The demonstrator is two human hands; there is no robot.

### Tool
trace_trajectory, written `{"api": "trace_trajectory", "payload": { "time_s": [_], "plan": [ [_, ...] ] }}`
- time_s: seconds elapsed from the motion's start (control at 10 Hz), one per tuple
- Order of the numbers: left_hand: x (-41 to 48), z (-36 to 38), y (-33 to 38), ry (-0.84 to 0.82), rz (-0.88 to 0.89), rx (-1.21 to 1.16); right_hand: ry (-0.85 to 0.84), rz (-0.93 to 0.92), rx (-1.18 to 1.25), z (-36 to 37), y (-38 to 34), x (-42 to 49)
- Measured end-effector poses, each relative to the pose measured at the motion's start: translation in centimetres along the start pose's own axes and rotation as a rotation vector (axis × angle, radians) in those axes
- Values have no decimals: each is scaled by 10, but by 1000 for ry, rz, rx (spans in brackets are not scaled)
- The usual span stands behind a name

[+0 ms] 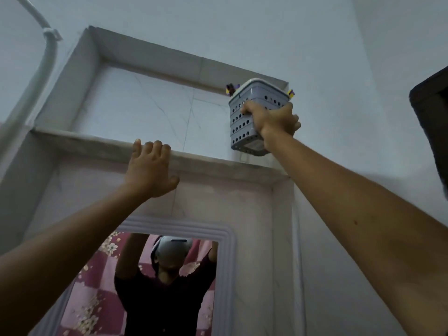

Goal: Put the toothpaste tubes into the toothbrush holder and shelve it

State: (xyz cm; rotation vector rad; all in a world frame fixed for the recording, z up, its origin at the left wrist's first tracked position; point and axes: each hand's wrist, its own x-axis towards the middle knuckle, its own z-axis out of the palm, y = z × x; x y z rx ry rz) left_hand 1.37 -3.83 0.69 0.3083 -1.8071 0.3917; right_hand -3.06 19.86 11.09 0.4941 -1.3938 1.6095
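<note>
Both my arms reach up and away from me. My left hand (150, 168) is nearest, fingers spread apart and hooked over the front edge of the stone shelf (97, 144), holding nothing, the thumb hanging free below the ledge. At about two o'clock from it, my right hand (271, 121) is clamped on the toothbrush holder (244, 122), fingers wrapped across its front face and thumb around the right side. The holder is a grey plastic basket with rows of round holes, tilted, its base just above the right end of the shelf; whether it touches the ledge I cannot tell. It sits inside the wall recess (150, 107), close against the recess's right wall.

Over the holder's rim, small purple and yellow bits of the toothpaste tubes (230, 89) poke out at eleven and one o'clock; the rest is hidden inside.

Below the shelf, at six o'clock, a mirror (150, 282) shows a person in a dark shirt with both arms raised. A dark object (434, 122) is cut off at the right edge, and a white pipe (48, 57) curves at upper left.
</note>
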Motion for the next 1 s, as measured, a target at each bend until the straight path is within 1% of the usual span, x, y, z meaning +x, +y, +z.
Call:
{"api": "trace_trajectory", "payload": {
  "time_s": [0.1,0.2,0.3,0.5,0.6,0.7,0.8,0.9,1.0],
  "plan": [
    [1,5,-2,26,1,-3,24,-35,-44,7,-3,13],
    [0,5,-5,40,23,11,58,-22,-151,14,5,18],
    [0,4,-5,54,27,9,83,6,-204,22,20,18],
    [0,5,-2,50,21,0,90,30,-307,32,60,13],
    [-1,4,-2,49,31,-7,109,15,-321,38,70,14],
    [-3,0,-2,11,34,-6,98,-4,-369,42,75,14],
    [-4,-5,-6,-36,49,-34,136,-101,-400,45,85,15],
    [-8,-18,-13,-81,66,-158,143,-190,-448,44,92,8],
    [-15,-33,-18,1,17,-301,149,-381,-465,40,93,-1]
  ]
}}
